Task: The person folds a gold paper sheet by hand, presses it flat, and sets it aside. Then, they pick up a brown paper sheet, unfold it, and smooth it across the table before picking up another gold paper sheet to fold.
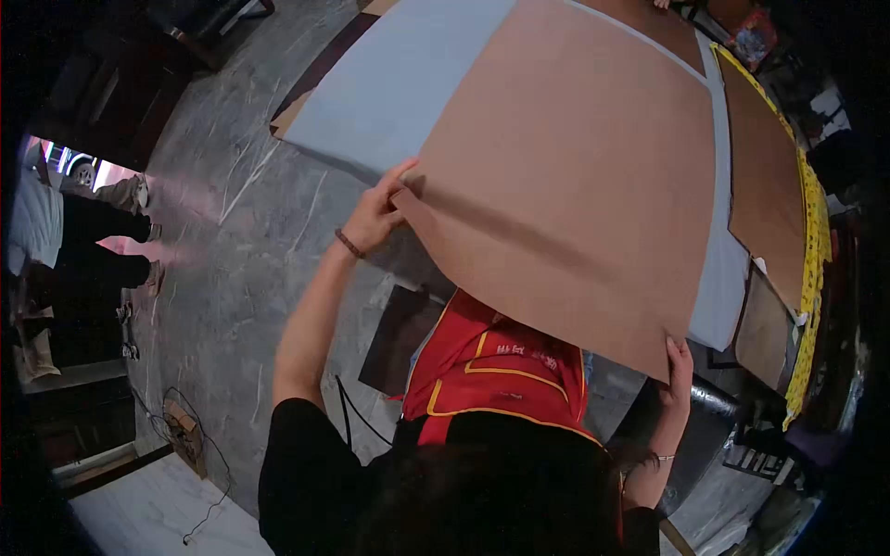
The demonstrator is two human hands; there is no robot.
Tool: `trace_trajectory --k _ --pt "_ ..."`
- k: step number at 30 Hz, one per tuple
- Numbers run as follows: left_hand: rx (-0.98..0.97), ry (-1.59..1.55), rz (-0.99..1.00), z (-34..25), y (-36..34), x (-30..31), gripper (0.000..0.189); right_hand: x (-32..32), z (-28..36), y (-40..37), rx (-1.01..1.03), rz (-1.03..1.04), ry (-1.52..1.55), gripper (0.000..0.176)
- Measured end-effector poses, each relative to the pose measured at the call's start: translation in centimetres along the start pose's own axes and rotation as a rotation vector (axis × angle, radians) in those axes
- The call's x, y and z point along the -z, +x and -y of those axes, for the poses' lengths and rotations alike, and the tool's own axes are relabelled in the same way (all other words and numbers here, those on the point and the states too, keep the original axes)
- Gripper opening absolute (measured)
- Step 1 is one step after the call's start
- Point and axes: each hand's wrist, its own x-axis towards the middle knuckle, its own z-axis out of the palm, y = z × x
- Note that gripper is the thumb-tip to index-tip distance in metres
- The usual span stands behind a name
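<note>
A large tan sheet [575, 176] spreads over a table covered in pale grey material [389, 88]. My left hand [375, 211] pinches the sheet's near left corner, which is lifted and curled. At the near right corner, my right hand [679, 369] grips the edge, with the thumb on top and the other fingers partly hidden beneath. The sheet's near edge sags between my hands, above the red apron [505, 371] on my front.
Brown boards edged with yellow tape [812, 218] lie at the right. Another person's fingers [661, 4] show at the top edge. Someone in dark trousers [93, 241] is at the far left. Cables [190, 422] and a dark board [397, 338] are on the grey floor [232, 306].
</note>
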Motion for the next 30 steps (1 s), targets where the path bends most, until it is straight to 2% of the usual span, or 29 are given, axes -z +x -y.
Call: trace_trajectory --k 2,3,4,6,7,10,11,13,14,16,17,18,20,21,24,26,27,28,29,30 --pt "-0.295 0.165 0.012 0.9 0.3 0.2 0.062 -0.7 0.6 -0.5 -0.003 0.005 0.012 0.037" --pt "-0.137 -0.131 0.081 1.3 0.3 0.4 0.049 -1.0 0.7 -0.6 -0.006 0.010 0.023 0.040" --pt "-0.136 -0.129 0.080 1.8 0.3 0.6 0.049 -1.0 0.7 -0.5 -0.008 0.012 0.024 0.040" --pt "-0.230 -0.028 0.173 2.8 0.5 1.2 0.038 -0.9 0.5 -0.5 0.028 0.029 0.052 0.039" --pt "-0.396 0.310 0.067 0.6 0.0 0.8 0.029 -0.7 0.4 -0.4 0.031 0.024 0.052 0.039" --pt "-0.307 0.486 -0.033 2.7 -0.3 1.7 0.024 -0.2 0.3 -0.4 0.006 -0.023 0.018 0.039" --pt "-0.106 0.367 -0.037 3.0 0.4 1.9 0.017 -0.7 0.5 -0.7 0.005 -0.022 0.024 0.040" --pt "-0.488 0.617 -0.196 2.4 -0.3 1.0 0.016 -0.5 0.6 -1.1 0.011 0.010 0.052 0.044" --pt "-0.580 0.749 -0.205 1.9 -0.2 1.4 0.012 -0.6 0.9 -1.4 0.034 -0.023 0.057 0.044" --pt "-0.523 0.776 -0.063 1.1 -0.4 2.1 0.011 -1.3 1.2 -1.9 0.063 -0.079 0.055 0.050" --pt "-0.531 0.853 0.000 1.0 -0.4 2.7 0.008 -1.1 1.3 -1.9 0.044 -0.074 0.030 0.059" --pt "-0.550 0.849 0.008 1.0 -0.4 2.9 0.008 -1.0 1.5 -2.1 0.056 -0.088 0.038 0.059" --pt "-0.466 0.502 0.109 -0.2 -0.4 2.4 0.007 -1.6 1.9 -2.7 0.200 -0.086 -0.041 0.066" --pt "-0.476 0.515 0.112 -1.7 -0.9 2.4 0.012 -2.0 2.5 -3.3 0.208 -0.097 -0.036 0.066" --pt "-0.503 0.405 0.133 -3.2 -0.9 2.4 0.009 -2.5 4.5 -5.0 0.136 -0.045 0.051 0.071" --pt "-0.555 0.435 0.120 -3.1 -0.8 2.5 0.007 -1.5 4.9 -5.5 0.108 0.060 0.042 0.059" --pt "-0.511 0.456 0.116 -3.4 -1.0 2.8 0.007 -0.9 4.7 -5.5 0.114 0.050 0.047 0.059" --pt "-0.467 0.477 0.110 -3.9 -1.2 2.8 0.008 -0.2 4.1 -5.3 0.158 0.024 -0.011 0.049" --pt "-0.474 0.478 0.115 -4.2 -1.3 2.8 0.008 0.5 3.8 -5.1 0.200 0.001 -0.068 0.041" --pt "-0.491 0.459 0.120 -4.4 -1.5 2.9 0.009 1.5 3.6 -5.0 0.203 -0.003 -0.064 0.041"
